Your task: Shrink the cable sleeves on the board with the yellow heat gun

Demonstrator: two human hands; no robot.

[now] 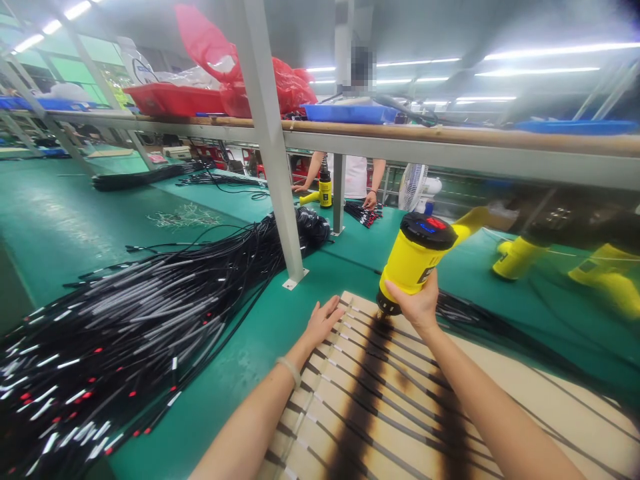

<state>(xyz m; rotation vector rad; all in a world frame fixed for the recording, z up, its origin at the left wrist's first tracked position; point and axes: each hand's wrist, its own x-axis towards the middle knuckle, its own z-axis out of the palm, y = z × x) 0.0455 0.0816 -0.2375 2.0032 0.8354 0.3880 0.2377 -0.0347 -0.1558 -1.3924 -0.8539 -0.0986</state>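
My right hand (419,301) is wrapped round a yellow heat gun (414,260) with a black end and a lit red and blue display. Its dark nozzle points down at the far part of a tan board (500,373) with dark scorched bands. Several black cables (367,383) lie side by side across the board, with white and grey pieces along them. At the board's far left edge rests my left hand (323,323), fingers stretched out and flat near the cable ends.
A large bundle of black cables (200,293) spreads over the green table (240,373) on the left. A metal post (280,167) holds up a shelf with red and blue trays. More yellow heat guns (520,257) stand right. Across the table, a person's hands (370,200) show near cables.
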